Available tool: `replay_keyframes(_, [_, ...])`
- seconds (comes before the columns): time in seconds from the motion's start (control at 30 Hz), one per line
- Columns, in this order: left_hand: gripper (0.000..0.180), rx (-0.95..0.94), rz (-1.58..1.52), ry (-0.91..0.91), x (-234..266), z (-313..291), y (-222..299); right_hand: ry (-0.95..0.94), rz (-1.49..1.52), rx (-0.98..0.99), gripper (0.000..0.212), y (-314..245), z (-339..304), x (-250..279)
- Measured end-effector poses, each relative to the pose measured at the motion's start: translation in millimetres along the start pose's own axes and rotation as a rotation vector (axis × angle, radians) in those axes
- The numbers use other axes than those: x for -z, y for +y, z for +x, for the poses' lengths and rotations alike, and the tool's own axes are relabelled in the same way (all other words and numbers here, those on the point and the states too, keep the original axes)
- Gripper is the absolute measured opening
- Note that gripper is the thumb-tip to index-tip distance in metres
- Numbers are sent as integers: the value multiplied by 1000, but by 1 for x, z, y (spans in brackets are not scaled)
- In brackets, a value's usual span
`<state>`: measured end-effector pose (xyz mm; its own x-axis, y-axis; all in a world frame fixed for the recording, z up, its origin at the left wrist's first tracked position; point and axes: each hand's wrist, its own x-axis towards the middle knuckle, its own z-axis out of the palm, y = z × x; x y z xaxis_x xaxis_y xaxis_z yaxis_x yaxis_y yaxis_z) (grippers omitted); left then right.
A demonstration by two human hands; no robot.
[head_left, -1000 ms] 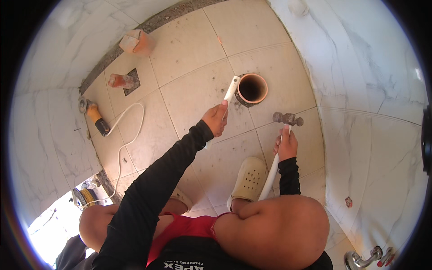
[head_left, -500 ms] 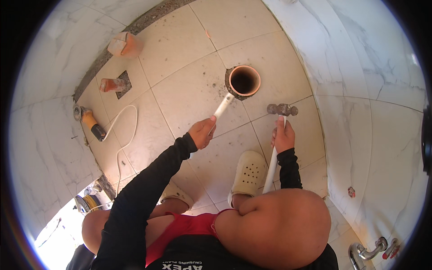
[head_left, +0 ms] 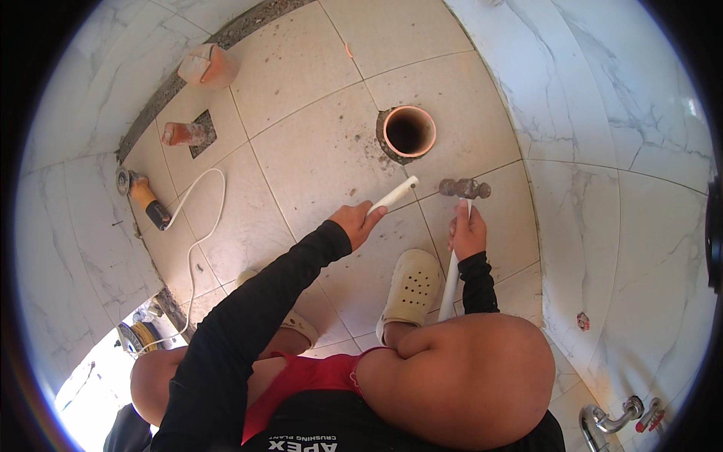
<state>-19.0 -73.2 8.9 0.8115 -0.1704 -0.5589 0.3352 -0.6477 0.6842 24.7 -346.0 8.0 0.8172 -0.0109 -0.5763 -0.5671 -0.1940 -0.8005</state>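
Note:
My left hand [head_left: 354,224] is closed around a white bar [head_left: 395,195] with a small dark hole near its rounded far end. That end hovers just below an orange pipe [head_left: 410,134], which rises through a rough-edged hole in the floor tiles. The rest of the bar is hidden in my fist. To the right, my right hand [head_left: 468,232] grips a ball-peen hammer [head_left: 465,188] high on its white handle, close under the worn metal head. The handle slants down past my right clog, its lower end hidden behind my knee.
At left lies a yellow and black angle grinder [head_left: 147,200] with a white cord [head_left: 195,248]. Beyond it, a short orange pipe [head_left: 183,135] sticks out of a square cut-out, and a larger orange pipe piece [head_left: 208,66] stands farther off. A chrome pipe [head_left: 614,423] is at lower right.
My left hand has moved right and slightly nearer; the bar's tip has drawn back from the pipe's rim and now points right. My right hand and the hammer have shifted slightly left.

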Motion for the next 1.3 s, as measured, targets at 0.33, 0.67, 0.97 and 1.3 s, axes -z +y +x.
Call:
replay_keyframes(0.33, [59, -16, -55, 15, -1, -1, -5, -27, -8, -14, 49, -4, -3, -6])
replay_keyframes(0.67, [58, -31, -88, 70, -10, 1, -7, -24, -67, 62, 45, 2, -4, -9])
replay_keyframes(0.97, [60, -14, -146, 81, -16, 2, -6, 81, -386, 497, 39, -6, -7, -14])
replay_keyframes(1.3, [60, 33, -237, 85, -23, 1, -4, -52, -546, 766, 31, -25, -19, -28])
